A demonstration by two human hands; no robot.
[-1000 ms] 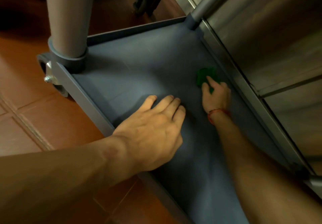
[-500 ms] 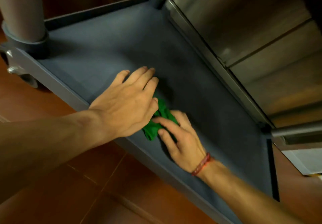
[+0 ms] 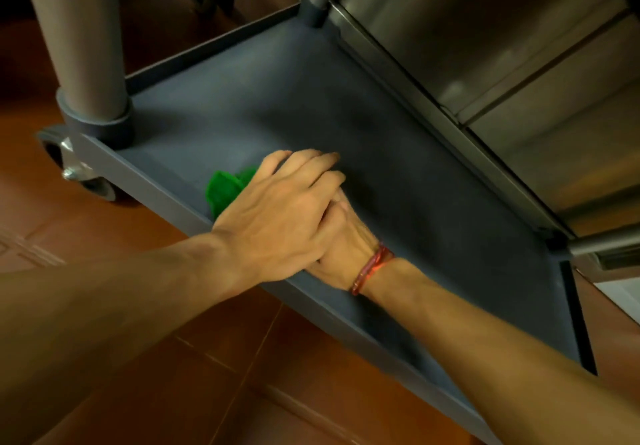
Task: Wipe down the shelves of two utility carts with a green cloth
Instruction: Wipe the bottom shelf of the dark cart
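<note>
Your green cloth (image 3: 224, 191) is sliding left along the near rim of the cart shelf (image 3: 398, 153), now lying closer to the thick corner post (image 3: 76, 46) than half a second ago. Your left hand (image 3: 277, 216) is now lying flat over your right hand (image 3: 348, 247), fingers stretched and gripping nothing. It is covering the right fingers, so I cannot tell how they are meeting the cloth, which is peeking out past your left knuckles. A red bracelet (image 3: 369, 269) is showing at your right wrist. A caster (image 3: 83, 174) is sitting below the post, and a steel cabinet (image 3: 502, 46) is crowding the far side.
</note>
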